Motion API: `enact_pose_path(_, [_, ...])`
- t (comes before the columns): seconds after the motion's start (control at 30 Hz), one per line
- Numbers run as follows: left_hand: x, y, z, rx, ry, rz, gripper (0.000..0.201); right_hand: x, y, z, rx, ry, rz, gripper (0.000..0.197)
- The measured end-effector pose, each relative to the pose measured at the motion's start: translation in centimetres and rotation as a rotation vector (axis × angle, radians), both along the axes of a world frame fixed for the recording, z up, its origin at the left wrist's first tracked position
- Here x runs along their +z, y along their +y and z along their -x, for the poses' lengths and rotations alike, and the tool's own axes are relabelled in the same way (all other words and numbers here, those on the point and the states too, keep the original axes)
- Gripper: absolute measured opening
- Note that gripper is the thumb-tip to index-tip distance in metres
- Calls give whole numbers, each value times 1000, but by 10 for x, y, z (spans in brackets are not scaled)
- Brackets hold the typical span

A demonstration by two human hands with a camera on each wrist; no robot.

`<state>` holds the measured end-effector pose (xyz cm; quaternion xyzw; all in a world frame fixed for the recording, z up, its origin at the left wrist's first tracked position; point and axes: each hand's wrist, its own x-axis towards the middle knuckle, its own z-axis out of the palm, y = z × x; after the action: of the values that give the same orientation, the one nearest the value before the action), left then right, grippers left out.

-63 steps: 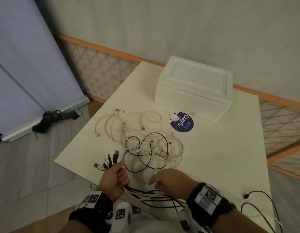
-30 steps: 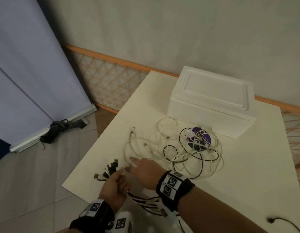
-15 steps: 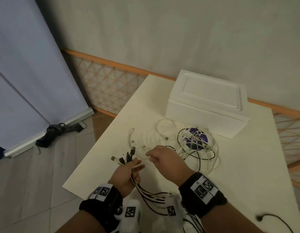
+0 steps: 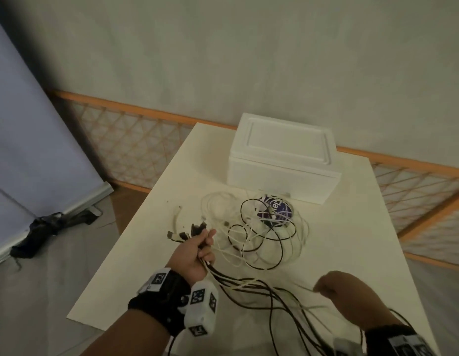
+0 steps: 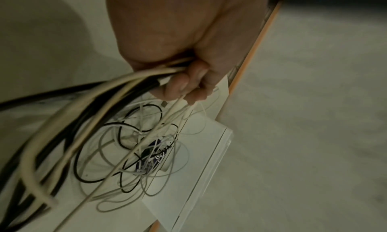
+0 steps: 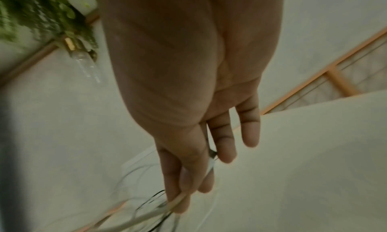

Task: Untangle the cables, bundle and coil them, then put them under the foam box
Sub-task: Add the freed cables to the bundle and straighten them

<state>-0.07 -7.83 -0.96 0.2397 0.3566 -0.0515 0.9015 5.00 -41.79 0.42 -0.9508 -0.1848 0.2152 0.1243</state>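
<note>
Your left hand (image 4: 195, 253): fingers (image 5: 184, 85) curled round gathered cable bundle (image 4: 249, 283), plug ends fanned above fist. Your right hand (image 4: 336, 291): fingers (image 6: 182, 191) pressed together, apparently pinching one white strand, view blurred. Loose tangle (image 4: 262, 235) on worktop (image 4: 351, 240), just before foam box (image 4: 282, 160).

1. A cream table (image 4: 326, 253) stands against a pale wall (image 4: 249, 60).
2. An orange-framed lattice fence (image 4: 136, 140) runs along the wall's base.
3. A purple round sticker (image 4: 279, 208) (its lettering unreadable) lies on the tabletop.
4. A bluish-grey backdrop (image 4: 30, 150) leans at the left, a black strap (image 4: 43, 227) at its foot.
5. Green foliage (image 6: 41, 12) shows in the right wrist view, blurred.
</note>
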Motion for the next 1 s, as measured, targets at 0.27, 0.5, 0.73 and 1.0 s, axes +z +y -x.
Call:
enact_pose_path(0.27, [5,-27,-13,-55,14,-179,18,21,26,-10,-150,-438,-29,41])
enact_pose_path(0.5, [21,-49,-17,-90,-41,-149,20,53,170,2,138,-92,-408,13])
enact_pose_path(0.73, [21,-20,-35,-46,-53,-86,27,39,143,1,300,-144,-375,20])
enact_pose_path(1.0, [-6,24,-69,35,46,-163,28,35,30,-30,133,129,-10,15])
